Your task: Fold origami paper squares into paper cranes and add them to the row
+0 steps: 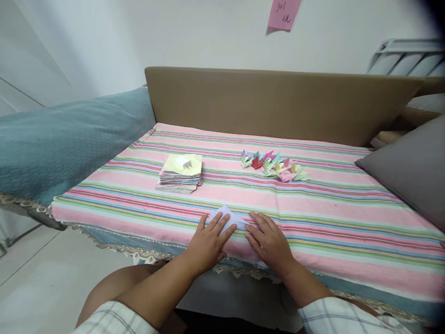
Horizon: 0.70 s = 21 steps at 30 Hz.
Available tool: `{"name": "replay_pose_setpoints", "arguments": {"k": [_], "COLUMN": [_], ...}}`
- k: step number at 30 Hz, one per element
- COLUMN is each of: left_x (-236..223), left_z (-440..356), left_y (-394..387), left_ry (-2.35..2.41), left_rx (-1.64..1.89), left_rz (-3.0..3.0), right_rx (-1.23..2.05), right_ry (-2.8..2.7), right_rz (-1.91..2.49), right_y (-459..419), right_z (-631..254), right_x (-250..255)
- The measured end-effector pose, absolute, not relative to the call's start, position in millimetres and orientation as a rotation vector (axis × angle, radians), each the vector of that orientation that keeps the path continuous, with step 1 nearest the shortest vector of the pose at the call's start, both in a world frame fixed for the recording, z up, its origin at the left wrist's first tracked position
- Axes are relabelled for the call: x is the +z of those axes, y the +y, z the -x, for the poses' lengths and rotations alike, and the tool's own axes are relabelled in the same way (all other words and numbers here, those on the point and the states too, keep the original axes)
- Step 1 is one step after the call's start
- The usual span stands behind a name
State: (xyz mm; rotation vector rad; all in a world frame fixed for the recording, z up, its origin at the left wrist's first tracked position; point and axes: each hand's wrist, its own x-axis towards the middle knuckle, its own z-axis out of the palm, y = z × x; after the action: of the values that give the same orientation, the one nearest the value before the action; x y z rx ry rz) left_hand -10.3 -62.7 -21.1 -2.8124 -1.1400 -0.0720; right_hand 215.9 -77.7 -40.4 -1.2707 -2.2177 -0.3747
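Observation:
A folded sheet of pale lavender paper (225,211) lies on the striped cloth near the front edge of the seat. My left hand (210,239) rests on it, fingers spread and pressing it flat. My right hand (269,241) lies just to the right, its fingers stretched out, with fingertips at the paper's pointed right corner. Part of the paper is hidden under my left fingers. Beyond it to the left stands a stack of square paper sheets (179,182) with a small white block on top. Folded paper cranes (271,165) in several colours sit in a cluster farther back, right of centre.
The pink striped cloth (114,185) covers the sofa seat, with a lace trim along its front. A brown backrest (260,102) runs behind it. A blue-covered armrest (76,134) is at left, a grey cushion (410,162) at right. A pink note (283,15) hangs on the wall.

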Motion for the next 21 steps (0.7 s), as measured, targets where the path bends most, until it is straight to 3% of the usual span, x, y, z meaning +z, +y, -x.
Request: {"name": "replay_pose_setpoints", "arguments": {"k": [11,21], "left_x": [-18,-17], "left_z": [10,10], "left_y": [-63,-64], "left_ry": [-1.157,-1.148], "left_rx": [-0.078,-0.063], "left_rz": [2.84,2.828], "right_rx": [-0.296,-0.402], "right_ry": [-2.083,-2.369], "right_rz": [1.183,1.198], "right_y": [-78,-77], "right_z": [-217,-185], "right_x": [-39,-40]}}
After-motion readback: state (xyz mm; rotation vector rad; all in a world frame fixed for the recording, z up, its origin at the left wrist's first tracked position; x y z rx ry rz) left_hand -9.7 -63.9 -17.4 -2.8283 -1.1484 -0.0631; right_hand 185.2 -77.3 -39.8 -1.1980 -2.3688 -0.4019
